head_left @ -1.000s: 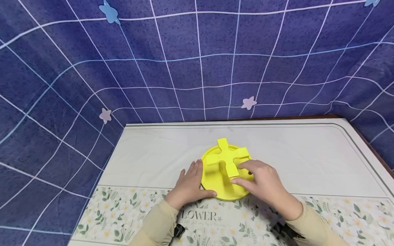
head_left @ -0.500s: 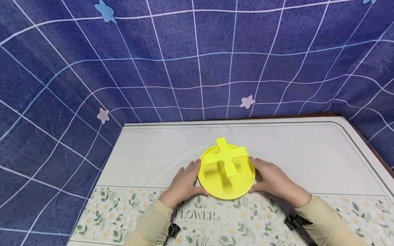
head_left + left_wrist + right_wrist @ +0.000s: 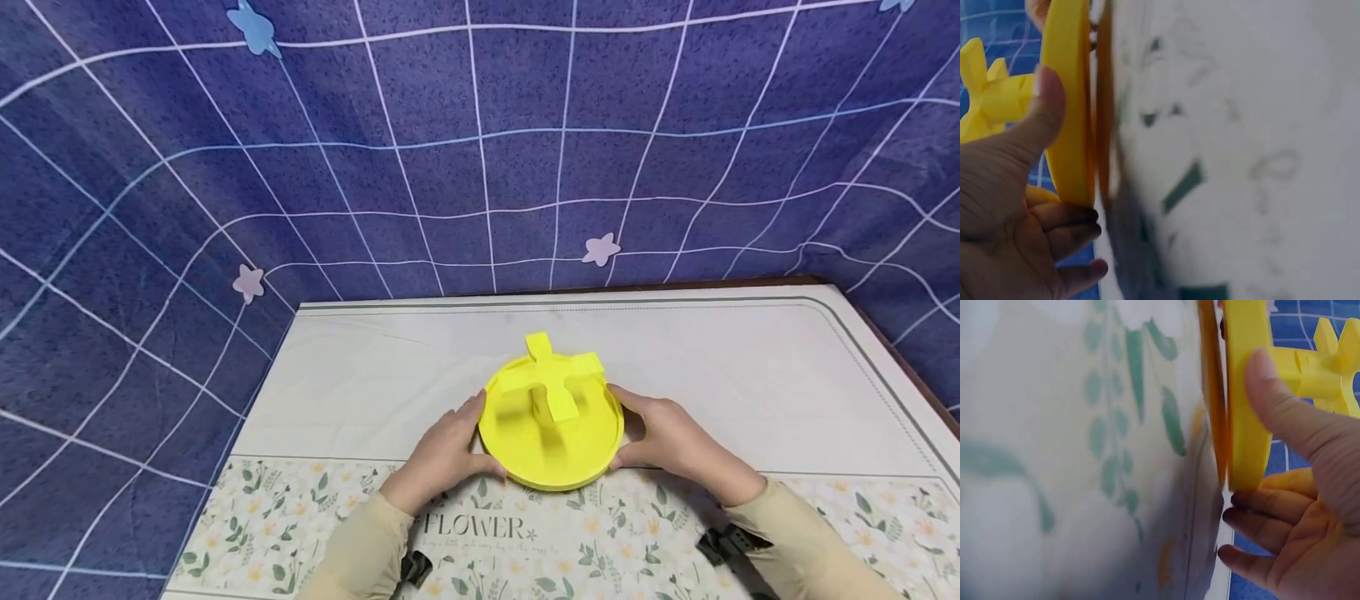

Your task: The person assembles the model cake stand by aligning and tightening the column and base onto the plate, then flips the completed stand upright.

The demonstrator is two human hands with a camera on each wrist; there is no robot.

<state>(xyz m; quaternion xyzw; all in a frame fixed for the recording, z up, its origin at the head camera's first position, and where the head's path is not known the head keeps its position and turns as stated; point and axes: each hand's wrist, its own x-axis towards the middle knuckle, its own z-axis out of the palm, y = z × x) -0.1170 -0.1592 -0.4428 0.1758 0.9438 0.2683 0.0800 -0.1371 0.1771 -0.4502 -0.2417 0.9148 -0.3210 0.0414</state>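
Observation:
A bright yellow round tray-like base (image 3: pixel 517 454) with a raised rim lies between the two hands. From its middle rises a short post bearing a four-armed cross top (image 3: pixel 555 379). My left hand (image 3: pixel 438 454) grips the base's left edge, thumb toward the front. On the opposite edge, my right hand (image 3: pixel 667 433) holds it the same way. In the left wrist view, the thumb presses the upper side of the base (image 3: pixel 1069 125) with fingers beneath its edge. The right wrist view shows a narrow strip between the base (image 3: pixel 1247 425) and the tabletop, with an orange reflection there.
A white tabletop cover (image 3: pixel 390 375) with a floral band (image 3: pixel 292 517) and printed lettering lies under everything. Behind and to the left hangs a dark blue grid-patterned curtain (image 3: pixel 435 183) with pale stars. Dark straps (image 3: pixel 738 550) sit at the wrists.
My right hand has left the cross top and moved to the base's right edge, gripping it. The left hand has stayed at the left edge. The base looks slightly raised and tilted.

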